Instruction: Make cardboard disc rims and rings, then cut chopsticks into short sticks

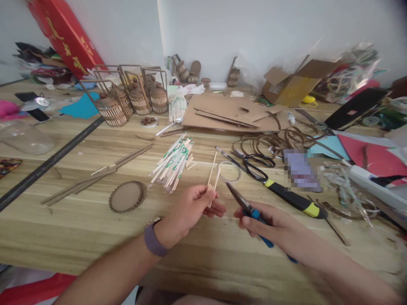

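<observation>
Several thin wooden sticks [212, 171] of unequal length stand up between the thumb and fingers of my left hand [199, 205], which wears a watch with a purple strap. My right hand [263, 224] grips a pair of pliers [243, 201] with dark jaws and blue handles, the tip pointing toward the sticks without touching them. A pile of paper-wrapped chopsticks [173, 165] lies beyond my left hand, with some short cut pieces [190, 162] beside it. Behind the sticks rests a thin ring [229, 171] on the table.
Round cardboard discs [127, 197] and brown strips [95, 176] lie to the left. Black-handled scissors [254, 165], a black-and-yellow tool handle [295, 201] and coiled brown strips [282, 140] are at right. Small handled baskets [136, 99] and a cardboard sheet [219, 110] stand farther back.
</observation>
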The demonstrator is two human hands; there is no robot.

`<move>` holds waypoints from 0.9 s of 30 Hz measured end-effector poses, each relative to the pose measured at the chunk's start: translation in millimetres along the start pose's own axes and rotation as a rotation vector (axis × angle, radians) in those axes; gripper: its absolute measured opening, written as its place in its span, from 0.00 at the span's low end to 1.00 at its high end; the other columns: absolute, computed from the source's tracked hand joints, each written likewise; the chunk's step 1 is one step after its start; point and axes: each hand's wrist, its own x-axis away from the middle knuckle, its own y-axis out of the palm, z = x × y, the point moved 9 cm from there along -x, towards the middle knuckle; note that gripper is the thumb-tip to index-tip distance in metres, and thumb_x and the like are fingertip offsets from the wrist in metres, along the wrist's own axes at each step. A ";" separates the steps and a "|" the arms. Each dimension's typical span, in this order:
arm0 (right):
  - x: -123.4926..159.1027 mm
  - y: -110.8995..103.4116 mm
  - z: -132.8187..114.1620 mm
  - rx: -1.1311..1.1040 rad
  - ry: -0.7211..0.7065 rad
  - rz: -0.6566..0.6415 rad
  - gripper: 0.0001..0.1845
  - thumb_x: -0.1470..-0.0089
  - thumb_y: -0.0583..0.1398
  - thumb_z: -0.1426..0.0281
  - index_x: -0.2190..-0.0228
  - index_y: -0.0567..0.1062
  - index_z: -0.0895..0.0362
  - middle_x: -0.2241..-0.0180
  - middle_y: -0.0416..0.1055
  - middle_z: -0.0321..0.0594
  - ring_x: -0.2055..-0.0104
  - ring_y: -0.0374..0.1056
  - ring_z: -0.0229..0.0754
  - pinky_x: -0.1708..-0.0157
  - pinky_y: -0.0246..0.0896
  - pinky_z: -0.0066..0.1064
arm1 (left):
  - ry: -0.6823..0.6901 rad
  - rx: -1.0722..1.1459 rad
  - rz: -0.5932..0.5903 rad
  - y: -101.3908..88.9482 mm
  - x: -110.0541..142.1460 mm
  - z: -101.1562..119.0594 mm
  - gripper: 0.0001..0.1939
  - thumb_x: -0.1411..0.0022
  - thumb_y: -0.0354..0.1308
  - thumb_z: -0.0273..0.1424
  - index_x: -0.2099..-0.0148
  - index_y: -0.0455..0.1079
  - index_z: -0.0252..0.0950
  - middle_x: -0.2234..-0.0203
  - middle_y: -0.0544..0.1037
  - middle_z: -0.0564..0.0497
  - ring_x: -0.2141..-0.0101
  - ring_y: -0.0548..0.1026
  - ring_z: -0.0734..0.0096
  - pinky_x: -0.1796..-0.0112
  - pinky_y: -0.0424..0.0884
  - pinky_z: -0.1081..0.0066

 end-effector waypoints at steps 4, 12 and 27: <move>12.4 1.7 18.0 -0.169 0.160 -0.130 0.29 0.50 0.60 0.44 0.64 0.76 0.57 0.68 0.70 0.40 0.64 0.66 0.42 0.64 0.63 0.32 | 0.010 -0.033 -0.061 8.3 2.4 -1.3 0.21 0.40 0.58 0.50 0.65 0.69 0.33 0.73 0.82 0.45 0.72 0.81 0.66 0.71 0.70 0.72; 4.8 16.2 11.7 -0.233 0.194 -0.205 0.29 0.54 0.61 0.42 0.70 0.73 0.57 0.70 0.69 0.39 0.66 0.64 0.39 0.66 0.60 0.30 | -0.038 -0.044 -0.195 23.0 5.1 -10.1 0.27 0.45 0.59 0.55 0.65 0.69 0.34 0.74 0.82 0.46 0.73 0.80 0.66 0.70 0.71 0.70; -5.8 29.6 -17.0 -0.294 0.081 -0.313 0.22 0.46 0.59 0.49 0.73 0.70 0.56 0.72 0.64 0.36 0.69 0.58 0.36 0.69 0.56 0.27 | -0.059 -0.066 -0.266 30.1 7.1 -15.6 0.30 0.48 0.58 0.60 0.67 0.67 0.34 0.76 0.80 0.46 0.74 0.78 0.68 0.72 0.68 0.73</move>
